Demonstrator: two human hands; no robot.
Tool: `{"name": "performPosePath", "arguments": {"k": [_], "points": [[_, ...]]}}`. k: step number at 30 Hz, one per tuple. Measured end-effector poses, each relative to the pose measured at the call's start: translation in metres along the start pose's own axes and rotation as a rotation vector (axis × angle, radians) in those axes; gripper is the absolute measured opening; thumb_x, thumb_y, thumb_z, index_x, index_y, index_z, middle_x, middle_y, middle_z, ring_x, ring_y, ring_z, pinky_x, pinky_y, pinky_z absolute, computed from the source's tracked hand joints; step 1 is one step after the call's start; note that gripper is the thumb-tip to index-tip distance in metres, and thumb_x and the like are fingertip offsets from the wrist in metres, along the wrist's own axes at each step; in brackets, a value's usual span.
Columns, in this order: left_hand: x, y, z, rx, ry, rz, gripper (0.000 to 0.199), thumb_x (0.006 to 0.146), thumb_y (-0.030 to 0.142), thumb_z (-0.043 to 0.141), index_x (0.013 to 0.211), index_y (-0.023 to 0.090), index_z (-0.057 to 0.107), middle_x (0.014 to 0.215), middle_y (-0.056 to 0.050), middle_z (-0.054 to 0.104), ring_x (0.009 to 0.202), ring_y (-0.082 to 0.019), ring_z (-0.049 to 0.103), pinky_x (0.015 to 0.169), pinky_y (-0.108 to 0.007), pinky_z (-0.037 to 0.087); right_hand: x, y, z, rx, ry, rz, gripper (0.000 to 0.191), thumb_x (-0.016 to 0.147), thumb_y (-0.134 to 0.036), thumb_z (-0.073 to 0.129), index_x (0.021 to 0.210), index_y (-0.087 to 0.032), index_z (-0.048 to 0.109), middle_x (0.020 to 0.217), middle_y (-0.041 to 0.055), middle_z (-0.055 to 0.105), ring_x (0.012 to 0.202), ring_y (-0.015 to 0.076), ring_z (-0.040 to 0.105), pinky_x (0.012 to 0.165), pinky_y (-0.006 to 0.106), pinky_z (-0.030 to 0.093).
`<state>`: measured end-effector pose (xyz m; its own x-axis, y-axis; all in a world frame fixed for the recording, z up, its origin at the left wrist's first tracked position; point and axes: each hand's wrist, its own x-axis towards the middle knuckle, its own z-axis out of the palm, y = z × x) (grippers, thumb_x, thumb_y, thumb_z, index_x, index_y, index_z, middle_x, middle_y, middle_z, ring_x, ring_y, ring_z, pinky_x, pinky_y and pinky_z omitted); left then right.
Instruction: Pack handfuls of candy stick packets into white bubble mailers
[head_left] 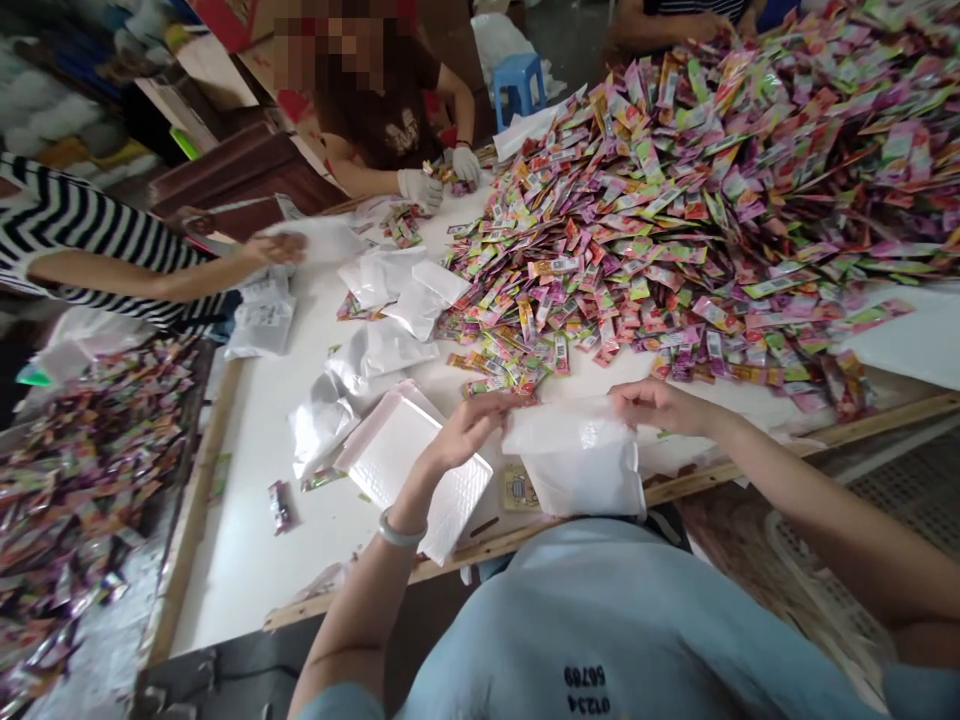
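A white plastic mailer bag (581, 470) spans the space between my two hands at the table's front edge. My left hand (480, 425) pinches its upper left corner, and my right hand (656, 402) has its fingers closed on the upper right corner. Just left of the bag lie flat padded white envelopes (420, 460), partly behind my left forearm. A small yellowish card (517, 488) shows between the envelopes and the bag. Beyond my hands, a large heap of colourful small packets (637, 220) covers the table.
Silvery white pouches (375, 350) lie left of the heap. One packet (280, 507) rests alone at the left on the white table (247, 560). A co-worker's gloved hands (424, 188) handle packets across the table; a striped-sleeved person's hand (277, 248) holds a white bag at left.
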<state>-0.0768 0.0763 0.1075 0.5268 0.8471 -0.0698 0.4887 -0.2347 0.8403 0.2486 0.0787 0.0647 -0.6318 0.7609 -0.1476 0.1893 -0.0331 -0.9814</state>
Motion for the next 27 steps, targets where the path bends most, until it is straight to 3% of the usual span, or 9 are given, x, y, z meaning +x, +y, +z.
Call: {"name": "performPosePath", "arguments": {"k": [3,9,13,17,19,22,24,26,27], "points": [[0.010,0.015,0.020,0.416,0.244,0.003,0.054,0.085,0.062,0.068,0.116,0.018,0.068,0.103,-0.012,0.077,0.089,-0.025,0.072,0.078,-0.034,0.053,0.001,-0.002,0.021,-0.268,0.227,-0.106,0.049,0.082,-0.055,0.074,0.067,-0.023,0.040,0.066,-0.0051,0.045,0.061,0.0112,0.039,0.058,0.026,0.033],[0.039,0.003,0.055,0.742,-0.019,0.060,0.054,0.079,0.071,0.072,0.090,0.018,0.070,0.076,-0.008,0.073,0.069,-0.024,0.070,0.060,-0.029,0.047,-0.006,0.014,0.032,-0.163,0.296,-0.090,0.029,0.087,-0.043,0.071,0.094,-0.025,0.050,0.081,-0.0044,0.054,0.057,0.0092,0.044,0.054,0.024,0.037],[0.030,-0.014,0.054,0.573,0.040,0.185,0.052,0.079,0.070,0.072,0.080,0.018,0.069,0.065,-0.003,0.067,0.062,-0.018,0.066,0.058,-0.027,0.047,-0.006,0.031,0.034,0.151,0.394,-0.074,0.041,0.085,-0.047,0.074,0.109,-0.028,0.047,0.081,-0.0051,0.059,0.054,0.0097,0.051,0.049,0.022,0.041],[-0.019,-0.018,-0.020,0.496,0.420,0.111,0.055,0.079,0.071,0.071,0.095,0.019,0.071,0.068,0.000,0.068,0.059,-0.014,0.061,0.058,-0.025,0.050,0.013,0.045,0.027,0.121,0.486,-0.123,0.035,0.096,-0.053,0.056,0.120,-0.030,0.045,0.073,-0.0039,0.063,0.058,0.0178,0.064,0.058,0.034,0.057],[-0.049,-0.016,-0.076,0.633,0.875,-0.095,0.056,0.084,0.063,0.071,0.116,0.018,0.066,0.087,-0.004,0.073,0.071,-0.017,0.065,0.068,-0.030,0.056,0.037,0.053,0.022,-0.200,0.447,-0.172,0.045,0.095,-0.049,0.058,0.132,-0.027,0.046,0.100,0.0076,0.072,0.091,0.0269,0.073,0.083,0.047,0.060],[-0.079,-0.013,-0.126,0.949,1.232,-0.162,0.086,0.082,0.045,0.077,0.149,0.007,0.040,0.143,-0.025,0.055,0.129,-0.035,0.054,0.111,-0.057,0.044,0.088,0.067,0.022,-0.716,0.219,-0.200,0.076,0.085,-0.041,0.071,0.151,-0.019,0.041,0.157,0.0211,0.046,0.147,0.0409,0.041,0.119,0.061,0.035],[-0.080,-0.015,-0.118,0.965,1.182,-0.076,0.067,0.089,0.034,0.068,0.145,0.007,0.045,0.150,-0.024,0.049,0.144,-0.035,0.042,0.121,-0.058,0.031,0.122,0.076,0.028,-0.909,0.061,-0.185,0.084,0.084,-0.038,0.073,0.157,-0.016,0.036,0.167,0.0197,0.029,0.155,0.0425,0.024,0.124,0.062,0.024],[-0.064,-0.024,-0.084,0.766,0.869,-0.045,0.043,0.095,0.025,0.056,0.137,0.015,0.053,0.139,-0.018,0.060,0.136,-0.029,0.052,0.118,-0.050,0.040,0.142,0.085,0.035,-1.018,-0.007,-0.186,0.072,0.090,-0.033,0.067,0.155,-0.017,0.041,0.166,0.0177,0.033,0.154,0.0399,0.027,0.124,0.059,0.025],[-0.051,-0.031,-0.064,0.658,0.597,-0.094,0.043,0.095,0.024,0.055,0.138,0.017,0.052,0.140,-0.016,0.061,0.136,-0.028,0.054,0.117,-0.048,0.041,0.146,0.089,0.038,-1.054,-0.011,-0.207,0.061,0.094,-0.029,0.060,0.152,-0.017,0.046,0.163,0.0175,0.040,0.152,0.0383,0.033,0.123,0.058,0.028]]}}
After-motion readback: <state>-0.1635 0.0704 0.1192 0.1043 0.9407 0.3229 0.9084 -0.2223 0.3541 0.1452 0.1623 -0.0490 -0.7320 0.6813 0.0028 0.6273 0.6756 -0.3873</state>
